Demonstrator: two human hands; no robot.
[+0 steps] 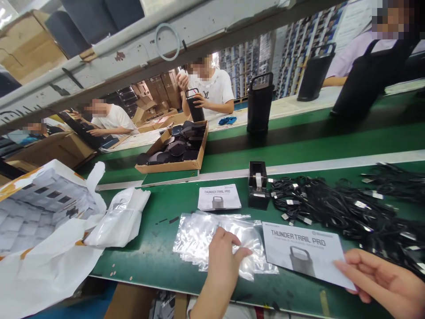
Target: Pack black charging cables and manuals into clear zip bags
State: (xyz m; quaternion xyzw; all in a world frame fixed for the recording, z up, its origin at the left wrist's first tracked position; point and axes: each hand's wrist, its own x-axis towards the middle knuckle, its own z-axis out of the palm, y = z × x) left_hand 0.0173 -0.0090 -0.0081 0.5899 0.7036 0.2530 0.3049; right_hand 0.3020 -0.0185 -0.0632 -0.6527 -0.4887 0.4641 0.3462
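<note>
Leaflet (305, 254) pinched in right hand (381, 279), face-up, clear of cables (332, 208); left hand (222, 259) open, fingertips (232, 239) pressing bag stack (195, 235) to steady it

1. Right hand (381, 281) is running off the bottom-right edge, and its thumb is covering the booklet (305, 252) corner.
2. Left hand (226, 257) is hiding part of the plastic bags (199, 235); pinching or just touching, can't tell.
3. Cable pile (348, 212) is getting cut by the right edge.
4. Booklet's line under the title is showing too small to read.
5. White carton (33, 208) is getting cut by the left edge.
</note>
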